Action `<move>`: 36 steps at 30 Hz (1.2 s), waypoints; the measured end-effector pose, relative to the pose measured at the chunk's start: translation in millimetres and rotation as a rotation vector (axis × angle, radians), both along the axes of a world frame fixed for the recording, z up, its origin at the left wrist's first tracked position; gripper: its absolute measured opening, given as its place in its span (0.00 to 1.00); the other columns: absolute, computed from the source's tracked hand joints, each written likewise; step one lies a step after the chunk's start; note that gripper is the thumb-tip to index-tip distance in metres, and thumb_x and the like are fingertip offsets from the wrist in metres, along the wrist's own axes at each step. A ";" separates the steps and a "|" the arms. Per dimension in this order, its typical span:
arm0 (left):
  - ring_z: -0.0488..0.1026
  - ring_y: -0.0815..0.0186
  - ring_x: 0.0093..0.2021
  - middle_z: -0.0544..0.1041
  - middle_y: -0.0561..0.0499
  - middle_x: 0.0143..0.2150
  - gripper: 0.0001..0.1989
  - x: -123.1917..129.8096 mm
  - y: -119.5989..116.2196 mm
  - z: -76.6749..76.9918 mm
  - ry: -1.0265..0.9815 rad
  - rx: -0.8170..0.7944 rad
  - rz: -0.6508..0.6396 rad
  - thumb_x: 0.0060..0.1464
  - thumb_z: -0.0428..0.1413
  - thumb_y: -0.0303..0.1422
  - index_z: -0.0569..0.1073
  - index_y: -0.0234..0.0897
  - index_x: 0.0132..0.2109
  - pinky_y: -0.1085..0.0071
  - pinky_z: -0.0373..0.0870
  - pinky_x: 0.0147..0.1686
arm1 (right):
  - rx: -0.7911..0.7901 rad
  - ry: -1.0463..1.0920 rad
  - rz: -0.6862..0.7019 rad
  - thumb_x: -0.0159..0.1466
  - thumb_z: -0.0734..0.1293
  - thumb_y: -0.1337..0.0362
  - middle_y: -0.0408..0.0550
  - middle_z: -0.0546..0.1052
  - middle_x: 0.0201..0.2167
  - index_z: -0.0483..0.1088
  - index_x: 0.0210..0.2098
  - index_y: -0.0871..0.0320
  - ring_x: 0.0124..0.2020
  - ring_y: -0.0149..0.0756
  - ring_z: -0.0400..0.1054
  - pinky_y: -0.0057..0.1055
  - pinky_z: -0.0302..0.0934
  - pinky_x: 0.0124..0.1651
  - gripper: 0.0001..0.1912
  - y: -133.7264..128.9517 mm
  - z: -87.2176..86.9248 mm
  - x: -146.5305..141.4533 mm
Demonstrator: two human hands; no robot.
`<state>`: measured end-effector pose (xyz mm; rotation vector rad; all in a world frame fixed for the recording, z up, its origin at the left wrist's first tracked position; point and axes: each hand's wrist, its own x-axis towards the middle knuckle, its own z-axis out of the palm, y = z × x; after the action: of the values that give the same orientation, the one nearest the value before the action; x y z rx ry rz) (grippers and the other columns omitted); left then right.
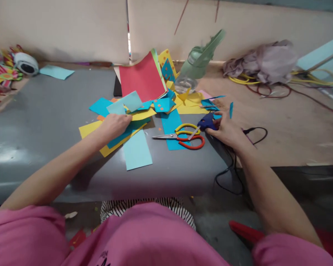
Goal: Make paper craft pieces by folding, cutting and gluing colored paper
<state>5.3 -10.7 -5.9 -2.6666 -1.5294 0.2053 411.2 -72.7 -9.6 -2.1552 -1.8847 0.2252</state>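
Note:
My left hand (117, 127) is closed with thumb and fingers on a strip of yellow paper (142, 114). Beneath that hand lie yellow and blue sheets (122, 136), with a light blue sheet (138, 149) beside them. My right hand (226, 129) is curled round a dark blue glue gun (207, 122), whose pale stick points toward the scissors. Part of the gun is hidden by the fingers. The scissors (174, 136), with one yellow and one red handle, lie partly on a blue strip (172, 123). A folded blue paper piece with orange spots (163, 105) sits between the hands.
Behind the papers stand a red-topped stack of sheets (143, 75) and a green-lidded bottle (195, 64). A black cord (234, 173) hangs over the table's front edge. At the right lie a crumpled cloth (266, 61) and yellow cable (244, 80). A white round device (26, 63) is far left.

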 end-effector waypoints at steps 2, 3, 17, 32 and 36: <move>0.79 0.52 0.38 0.81 0.39 0.40 0.20 -12.4 -3.2 1.0 0.030 -0.002 0.087 0.62 0.42 0.25 0.76 0.35 0.51 0.65 0.65 0.32 | 0.079 -0.070 0.088 0.57 0.68 0.56 0.62 0.75 0.49 0.61 0.62 0.60 0.49 0.59 0.72 0.53 0.66 0.50 0.36 -4.4 6.8 -10.5; 0.79 0.52 0.39 0.81 0.39 0.41 0.20 -18.1 -5.7 1.3 0.039 -0.005 0.106 0.62 0.42 0.26 0.75 0.36 0.52 0.65 0.65 0.33 | 0.151 -0.117 0.135 0.59 0.66 0.56 0.63 0.74 0.53 0.63 0.62 0.58 0.53 0.61 0.69 0.55 0.63 0.54 0.32 -6.3 11.4 -20.4; 0.80 0.45 0.44 0.81 0.34 0.44 0.18 -3.2 -28.7 6.4 0.022 -0.002 0.155 0.65 0.42 0.29 0.73 0.30 0.52 0.62 0.67 0.36 | -0.084 -0.362 0.596 0.69 0.58 0.55 0.59 0.79 0.41 0.73 0.43 0.56 0.45 0.54 0.68 0.44 0.54 0.44 0.16 10.8 6.1 -102.0; 0.78 0.48 0.49 0.78 0.36 0.53 0.19 -2.8 -27.3 16.3 0.088 -0.054 0.132 0.63 0.47 0.33 0.69 0.33 0.58 0.62 0.71 0.42 | -0.027 -0.190 0.902 0.72 0.60 0.56 0.57 0.74 0.58 0.70 0.59 0.55 0.55 0.51 0.67 0.43 0.59 0.53 0.20 1.5 -2.2 -171.1; 0.79 0.48 0.48 0.79 0.36 0.51 0.23 -0.4 -21.6 18.0 0.077 0.004 0.228 0.62 0.43 0.24 0.66 0.31 0.62 0.59 0.72 0.42 | -0.029 -0.343 0.707 0.72 0.58 0.55 0.59 0.76 0.57 0.72 0.58 0.57 0.53 0.55 0.68 0.45 0.58 0.47 0.21 3.8 -2.1 -176.2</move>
<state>4.9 -32.3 12.1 -2.4461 -1.8041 0.3108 235.0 -68.9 -11.6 -1.5231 -2.7979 0.0094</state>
